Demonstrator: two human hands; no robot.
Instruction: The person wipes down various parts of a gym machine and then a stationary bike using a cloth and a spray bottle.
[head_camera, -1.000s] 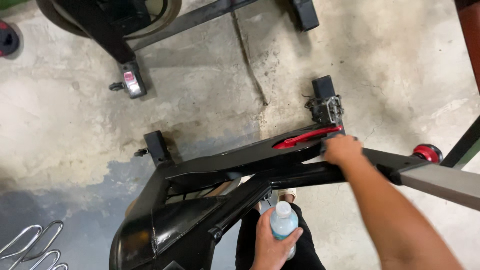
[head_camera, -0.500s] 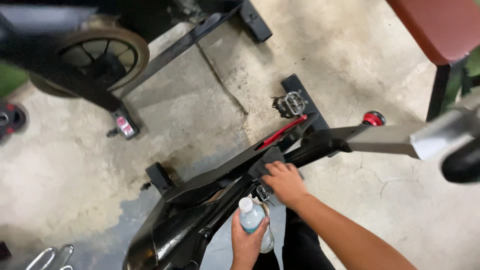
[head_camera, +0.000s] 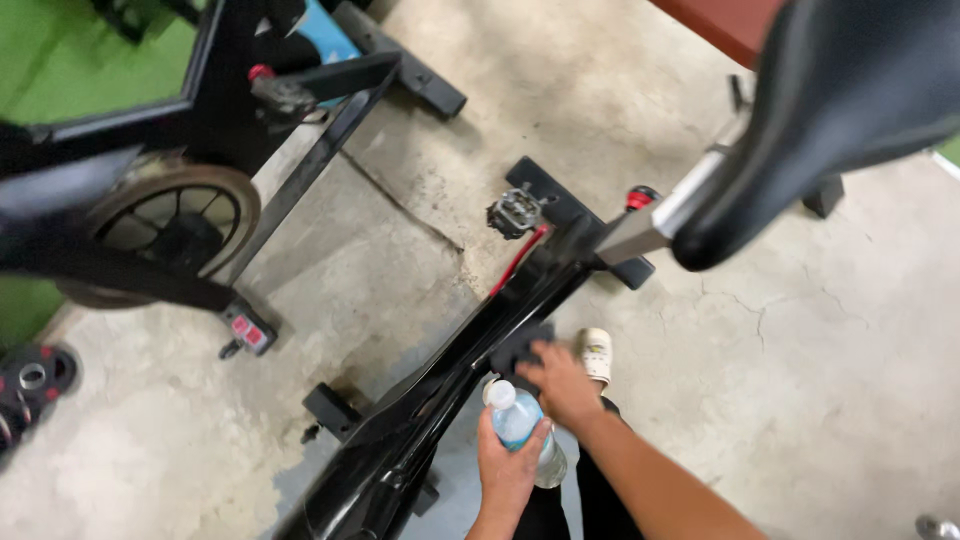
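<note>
My left hand (head_camera: 508, 462) grips a clear plastic bottle (head_camera: 522, 428) with a white cap, held upright near my legs. My right hand (head_camera: 560, 381) presses a dark cloth (head_camera: 517, 347) against the black frame (head_camera: 480, 345) of an exercise bike, low on the sloping tube. A red crank arm (head_camera: 517, 260) and a metal pedal (head_camera: 514, 211) sit further up the frame. The bike's black saddle (head_camera: 830, 110) on a silver seat post (head_camera: 650, 222) looms at the upper right.
A second exercise bike with a flywheel (head_camera: 165, 220) stands at the left on stained concrete. Weight plates (head_camera: 28, 385) lie at the far left edge. A red-brown bench (head_camera: 725, 22) is at the top. My shoe (head_camera: 597, 354) is beside the frame.
My right hand has slid the cloth down the frame toward me. The view has swung, bringing the saddle and the second bike further in. The bottle stays in my left hand.
</note>
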